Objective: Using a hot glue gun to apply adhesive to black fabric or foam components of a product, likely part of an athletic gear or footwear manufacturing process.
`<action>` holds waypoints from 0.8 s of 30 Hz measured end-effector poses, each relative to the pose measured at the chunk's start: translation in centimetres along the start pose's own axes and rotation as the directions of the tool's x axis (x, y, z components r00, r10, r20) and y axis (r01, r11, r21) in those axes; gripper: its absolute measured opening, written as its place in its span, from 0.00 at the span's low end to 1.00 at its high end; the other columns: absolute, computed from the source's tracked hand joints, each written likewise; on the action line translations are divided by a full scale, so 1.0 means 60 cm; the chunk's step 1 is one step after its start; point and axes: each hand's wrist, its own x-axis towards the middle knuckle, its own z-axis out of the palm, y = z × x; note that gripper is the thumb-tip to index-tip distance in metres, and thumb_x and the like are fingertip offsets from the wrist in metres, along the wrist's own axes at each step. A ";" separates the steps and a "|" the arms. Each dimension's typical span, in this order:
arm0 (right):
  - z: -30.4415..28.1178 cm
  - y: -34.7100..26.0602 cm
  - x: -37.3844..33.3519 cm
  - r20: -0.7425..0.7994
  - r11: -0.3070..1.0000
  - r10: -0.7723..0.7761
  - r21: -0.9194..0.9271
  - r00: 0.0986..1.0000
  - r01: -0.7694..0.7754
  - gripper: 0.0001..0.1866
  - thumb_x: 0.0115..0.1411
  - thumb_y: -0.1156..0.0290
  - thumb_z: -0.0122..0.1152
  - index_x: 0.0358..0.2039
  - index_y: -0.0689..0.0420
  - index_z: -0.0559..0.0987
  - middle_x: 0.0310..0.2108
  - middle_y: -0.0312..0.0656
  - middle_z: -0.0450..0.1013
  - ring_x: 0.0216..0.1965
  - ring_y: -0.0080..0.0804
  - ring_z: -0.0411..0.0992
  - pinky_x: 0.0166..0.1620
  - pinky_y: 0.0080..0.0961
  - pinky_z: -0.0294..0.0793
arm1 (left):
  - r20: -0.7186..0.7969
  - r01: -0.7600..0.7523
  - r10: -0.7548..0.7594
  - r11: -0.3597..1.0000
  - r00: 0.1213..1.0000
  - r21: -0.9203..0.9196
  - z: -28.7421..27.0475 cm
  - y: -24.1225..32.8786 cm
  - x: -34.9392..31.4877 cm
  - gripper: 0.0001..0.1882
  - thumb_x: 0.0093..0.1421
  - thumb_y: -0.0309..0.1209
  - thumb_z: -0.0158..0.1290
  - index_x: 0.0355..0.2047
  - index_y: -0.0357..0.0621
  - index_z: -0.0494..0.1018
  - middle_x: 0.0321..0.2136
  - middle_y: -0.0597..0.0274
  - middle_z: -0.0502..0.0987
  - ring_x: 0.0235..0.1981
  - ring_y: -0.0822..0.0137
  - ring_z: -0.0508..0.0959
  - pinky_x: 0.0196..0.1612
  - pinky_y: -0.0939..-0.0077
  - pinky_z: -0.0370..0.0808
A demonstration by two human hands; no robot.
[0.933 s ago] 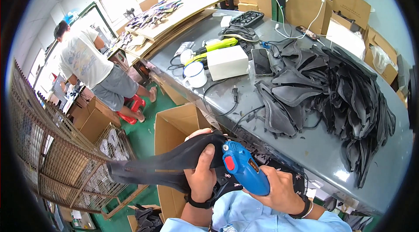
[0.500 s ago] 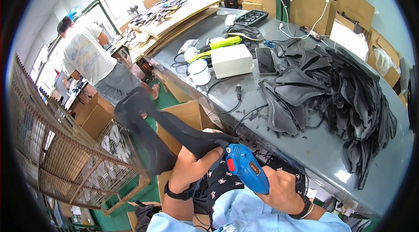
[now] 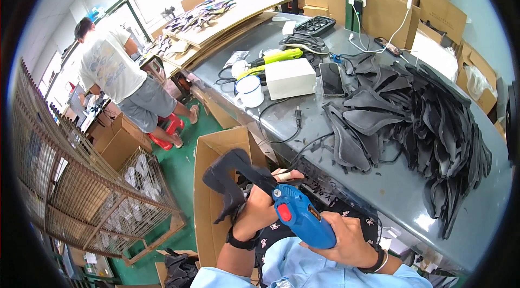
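My right hand is closed round the handle of a blue handheld power tool with a red button on its side. The tool's head points up and left, toward my left hand. That hand holds a black, curved, padded-looking piece, which hangs over an open cardboard box. One end of the piece meets the tool's head; the exact contact is hidden by the tool and my fingers. A finger of the left hand sticks out past the tool's head.
A grey table carries a heap of similar black pieces, a phone, a white box, an enamel mug and loose cables. A wire cage stands at left. Another person stands beyond it, facing away.
The black piece has swung down and right, from beside the box to above its opening. My left hand has turned and shifted right. The blue tool has moved slightly down.
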 end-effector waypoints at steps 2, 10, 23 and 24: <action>-0.005 -0.006 0.005 -0.002 1.000 -0.012 0.028 1.000 0.012 0.33 0.40 0.62 0.77 0.41 0.64 0.69 0.28 0.47 0.76 0.25 0.36 0.78 0.29 0.26 0.77 | 0.026 -0.059 0.058 0.998 0.998 0.015 0.007 -0.021 -0.003 0.13 0.49 0.22 0.58 0.37 0.36 0.72 0.38 0.54 0.77 0.37 0.59 0.76 0.41 0.71 0.72; -0.019 -0.019 0.018 -0.012 0.994 -0.050 0.097 0.999 0.051 0.35 0.40 0.61 0.77 0.43 0.64 0.68 0.29 0.46 0.75 0.26 0.35 0.78 0.31 0.26 0.77 | 0.095 -0.044 0.053 0.994 0.994 -0.096 0.026 -0.056 -0.017 0.18 0.51 0.25 0.58 0.43 0.38 0.68 0.43 0.53 0.75 0.40 0.62 0.76 0.42 0.72 0.73; -0.031 -0.001 0.033 -0.190 0.998 0.029 0.055 0.981 -0.019 0.34 0.41 0.67 0.76 0.45 0.63 0.67 0.32 0.46 0.76 0.30 0.37 0.78 0.34 0.28 0.76 | 0.380 0.472 -0.286 0.625 0.880 -0.622 0.039 0.023 -0.055 0.25 0.51 0.20 0.52 0.50 0.41 0.61 0.41 0.67 0.67 0.43 0.71 0.69 0.46 0.75 0.67; -0.027 -0.004 0.032 -0.114 0.991 -0.014 0.132 0.993 0.029 0.34 0.40 0.69 0.74 0.46 0.63 0.67 0.32 0.49 0.75 0.30 0.42 0.77 0.33 0.30 0.76 | 0.314 0.341 -0.145 0.547 0.938 -0.764 0.047 0.015 -0.062 0.30 0.55 0.31 0.56 0.57 0.41 0.60 0.56 0.52 0.64 0.52 0.60 0.69 0.55 0.65 0.66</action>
